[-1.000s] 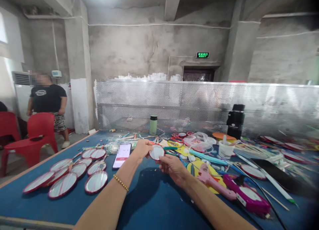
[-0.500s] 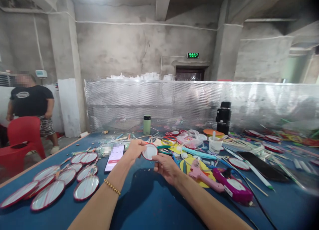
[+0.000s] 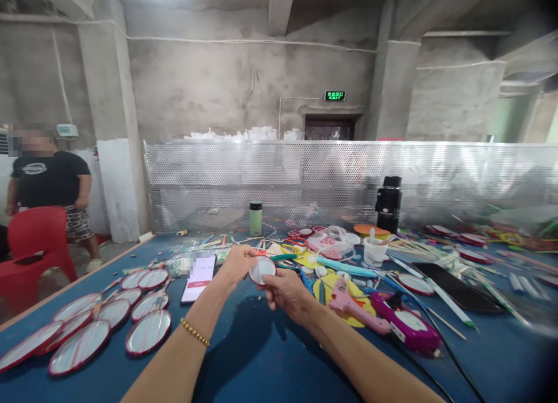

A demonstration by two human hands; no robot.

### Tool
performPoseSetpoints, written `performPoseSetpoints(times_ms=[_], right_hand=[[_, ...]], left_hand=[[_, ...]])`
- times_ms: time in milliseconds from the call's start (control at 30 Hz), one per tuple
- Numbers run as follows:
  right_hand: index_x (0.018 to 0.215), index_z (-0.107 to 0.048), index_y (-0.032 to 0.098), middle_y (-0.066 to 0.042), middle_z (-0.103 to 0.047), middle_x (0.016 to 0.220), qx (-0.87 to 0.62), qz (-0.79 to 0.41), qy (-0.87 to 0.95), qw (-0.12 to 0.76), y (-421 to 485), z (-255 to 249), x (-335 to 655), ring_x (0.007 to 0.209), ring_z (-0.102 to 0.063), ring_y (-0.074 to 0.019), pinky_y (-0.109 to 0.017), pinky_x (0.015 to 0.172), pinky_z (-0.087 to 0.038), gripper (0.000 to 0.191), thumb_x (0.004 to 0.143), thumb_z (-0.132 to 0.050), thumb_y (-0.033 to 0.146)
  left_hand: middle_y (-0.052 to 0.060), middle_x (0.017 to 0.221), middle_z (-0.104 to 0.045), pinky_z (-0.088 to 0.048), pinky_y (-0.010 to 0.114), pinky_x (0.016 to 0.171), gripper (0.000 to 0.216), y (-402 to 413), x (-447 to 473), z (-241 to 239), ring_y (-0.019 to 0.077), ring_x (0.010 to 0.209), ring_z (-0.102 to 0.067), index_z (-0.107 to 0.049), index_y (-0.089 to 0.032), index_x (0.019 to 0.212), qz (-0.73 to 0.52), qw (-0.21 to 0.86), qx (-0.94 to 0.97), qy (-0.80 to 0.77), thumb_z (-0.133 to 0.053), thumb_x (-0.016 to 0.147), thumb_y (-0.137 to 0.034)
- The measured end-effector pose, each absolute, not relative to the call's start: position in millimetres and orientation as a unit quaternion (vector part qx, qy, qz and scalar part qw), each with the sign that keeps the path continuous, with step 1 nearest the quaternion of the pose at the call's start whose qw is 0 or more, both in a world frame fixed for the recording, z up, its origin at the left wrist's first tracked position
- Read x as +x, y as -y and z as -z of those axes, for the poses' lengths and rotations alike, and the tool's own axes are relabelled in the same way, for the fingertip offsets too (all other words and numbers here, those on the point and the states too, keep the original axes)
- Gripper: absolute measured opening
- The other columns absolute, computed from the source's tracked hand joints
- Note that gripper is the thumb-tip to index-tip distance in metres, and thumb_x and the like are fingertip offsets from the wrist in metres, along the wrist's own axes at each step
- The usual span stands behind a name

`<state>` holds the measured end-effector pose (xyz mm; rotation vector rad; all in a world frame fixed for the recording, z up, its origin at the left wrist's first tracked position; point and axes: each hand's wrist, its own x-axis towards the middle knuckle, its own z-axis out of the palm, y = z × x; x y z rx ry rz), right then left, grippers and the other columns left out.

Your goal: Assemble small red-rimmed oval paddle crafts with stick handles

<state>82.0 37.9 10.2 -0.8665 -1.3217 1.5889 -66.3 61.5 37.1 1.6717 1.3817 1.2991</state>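
Right now you have both hands clamped on one small red-rimmed disc (image 3: 263, 270), holding it up over the blue table (image 3: 279, 371) between them. Your left hand (image 3: 236, 264) grips its upper left edge, though the fingertips there are too small to make out well. Your right hand (image 3: 288, 293) pinches the lower right, thumb lying over the pale face. A phone (image 3: 198, 280) (its screen lit) lies just beside your left wrist, which wears a beaded bracelet (image 3: 195, 332). Farther left, larger red-rimmed discs (image 3: 148, 332) lie grouped, some overlapping. To your right, a pink glue gun (image 3: 342, 299) rests partly over a yellow piece (image 3: 355, 320), its handle end near a purple device (image 3: 410, 328).
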Motion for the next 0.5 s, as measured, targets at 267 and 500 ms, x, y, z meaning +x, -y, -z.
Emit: performPoseSetpoints(times_ms=[267,500], right_hand=[[0.071,-0.062,0.010,-0.001,-0.062,0.053,-0.363,-0.630,0.508,0.462,-41.8,-9.5,82.5,0.033,-0.041,-0.0056,-0.018,0.028,-0.036,0.010,0.062,-0.062,0.016],[0.069,-0.062,0.010,-0.002,-0.062,0.052,-0.369,-0.632,0.491,0.473,-42.7,-10.2,85.1,0.032,-0.041,-0.0058,-0.018,0.027,-0.036,0.005,0.066,-0.060,0.013]], left_hand=[[0.002,0.067,-0.067,-0.040,0.020,0.051,0.028,-59.4,-61.4,-36.6,0.0113,0.055,-0.055,-0.069,-0.009,0.084,-0.490,0.333,0.645,-0.483,-0.052,0.062,-0.009],[0.005,0.074,-0.069,-0.047,0.023,0.057,0.029,-50.1,-60.1,-42.3,0.0132,0.060,-0.058,-0.068,-0.010,0.091,-0.531,0.412,0.611,-0.418,-0.060,0.067,-0.025]])
